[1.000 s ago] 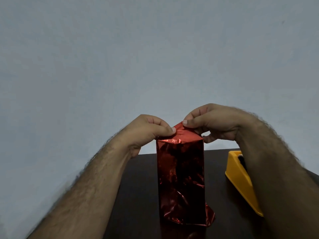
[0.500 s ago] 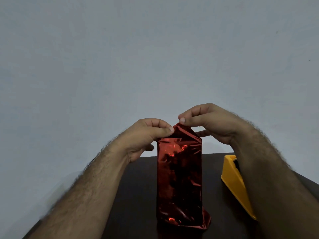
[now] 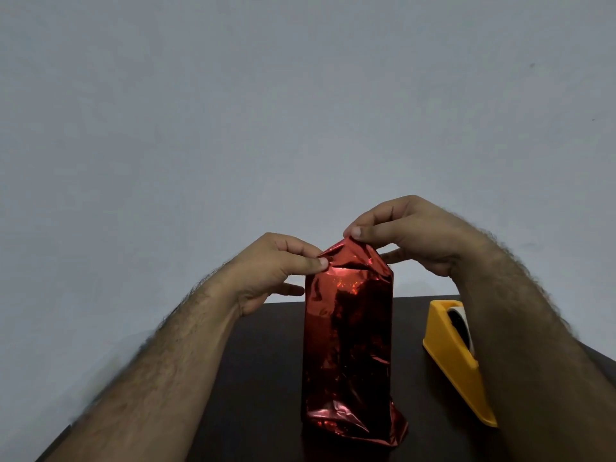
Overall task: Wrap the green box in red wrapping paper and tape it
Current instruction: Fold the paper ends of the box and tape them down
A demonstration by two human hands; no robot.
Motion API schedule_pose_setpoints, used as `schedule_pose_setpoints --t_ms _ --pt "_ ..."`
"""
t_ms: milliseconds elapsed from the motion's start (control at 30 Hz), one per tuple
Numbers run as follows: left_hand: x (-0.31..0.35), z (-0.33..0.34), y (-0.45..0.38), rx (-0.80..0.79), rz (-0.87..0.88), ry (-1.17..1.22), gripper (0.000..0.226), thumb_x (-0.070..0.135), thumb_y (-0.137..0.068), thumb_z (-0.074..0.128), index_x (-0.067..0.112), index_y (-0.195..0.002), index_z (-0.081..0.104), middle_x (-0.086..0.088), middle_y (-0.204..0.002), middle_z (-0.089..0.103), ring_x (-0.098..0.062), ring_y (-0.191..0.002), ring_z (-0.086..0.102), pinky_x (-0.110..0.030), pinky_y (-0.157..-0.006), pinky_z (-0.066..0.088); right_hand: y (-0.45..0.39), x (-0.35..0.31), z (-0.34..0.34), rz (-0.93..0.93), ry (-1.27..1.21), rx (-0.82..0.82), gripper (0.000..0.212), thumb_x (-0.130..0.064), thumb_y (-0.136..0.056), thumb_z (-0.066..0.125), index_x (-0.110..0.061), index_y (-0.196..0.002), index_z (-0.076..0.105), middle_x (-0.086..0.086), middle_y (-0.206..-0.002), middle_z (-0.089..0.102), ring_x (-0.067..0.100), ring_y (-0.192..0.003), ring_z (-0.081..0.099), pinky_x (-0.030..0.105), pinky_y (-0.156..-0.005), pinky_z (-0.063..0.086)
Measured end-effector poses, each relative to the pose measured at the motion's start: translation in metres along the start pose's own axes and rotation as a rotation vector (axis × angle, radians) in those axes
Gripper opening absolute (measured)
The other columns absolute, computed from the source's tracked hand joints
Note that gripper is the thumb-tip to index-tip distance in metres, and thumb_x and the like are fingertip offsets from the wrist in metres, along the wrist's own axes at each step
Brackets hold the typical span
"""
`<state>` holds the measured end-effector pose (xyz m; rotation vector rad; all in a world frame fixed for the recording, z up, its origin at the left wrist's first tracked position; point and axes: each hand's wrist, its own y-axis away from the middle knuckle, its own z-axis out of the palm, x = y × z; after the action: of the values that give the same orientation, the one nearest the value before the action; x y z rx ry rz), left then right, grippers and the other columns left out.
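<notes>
Item one, the box: I cannot see any green, since the red wrapping paper (image 3: 348, 331) covers it fully; the wrapped parcel stands upright on its end near the middle of the dark counter (image 3: 263, 378), its lower end crumpled where it meets the surface. Item two, my left hand (image 3: 280, 265): grip closed, thumb and forefinger pinching the paper at the upper left corner of the parcel. Item three, my right hand (image 3: 413, 235): grip closed likewise, fingertips nipping the peak of loose paper at the top, the remaining fingers curled behind it. Item four, a yellow tape dispenser (image 3: 456, 365): on the counter to the right of the parcel, apart from it, partly hidden by my right forearm, roll seated in it. Step in hand, by my reading: folding the top end flap down and creasing it. No tape strip is visible on that fold. Next move, as I judge it: one hand must pin the flap flat while the other lets go and reaches to the dispenser; the slick foil will likely spring open if pressure lapses.
</notes>
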<state>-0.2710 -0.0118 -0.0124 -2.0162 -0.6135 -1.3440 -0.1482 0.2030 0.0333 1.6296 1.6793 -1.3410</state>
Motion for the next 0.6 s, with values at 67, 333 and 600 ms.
schedule_pose_setpoints --t_ms 67,333,600 --pt "0.000 0.000 0.001 0.000 0.036 -0.022 0.025 0.022 -0.085 0.087 0.014 -0.108 0.082 -0.006 -0.111 0.079 -0.019 -0.105 0.072 -0.056 -0.106 0.053 -0.001 0.001 0.000 0.005 -0.003 -0.005 0.014 -0.018 -0.092 0.078 -0.009 -0.103 0.082 0.014 -0.107 0.079 0.020 -0.093 0.073 0.052 -0.095 0.059" --pt "-0.001 0.009 -0.001 0.100 0.284 0.011 0.035 0.022 -0.068 0.093 0.006 -0.097 0.082 -0.025 -0.096 0.076 -0.024 -0.085 0.070 -0.035 -0.083 0.057 -0.001 0.001 0.000 0.002 -0.027 -0.061 0.015 -0.016 -0.093 0.077 -0.008 -0.105 0.081 0.015 -0.106 0.079 0.022 -0.097 0.075 0.050 -0.094 0.061" --pt "-0.001 0.014 -0.003 0.081 0.226 0.035 0.003 0.005 -0.092 0.077 0.004 -0.092 0.080 -0.003 -0.082 0.076 -0.005 -0.073 0.068 -0.012 -0.067 0.049 -0.001 0.002 0.003 0.006 -0.056 -0.028 0.016 -0.012 -0.087 0.082 -0.004 -0.101 0.081 0.014 -0.100 0.079 0.019 -0.088 0.075 0.042 -0.086 0.061"
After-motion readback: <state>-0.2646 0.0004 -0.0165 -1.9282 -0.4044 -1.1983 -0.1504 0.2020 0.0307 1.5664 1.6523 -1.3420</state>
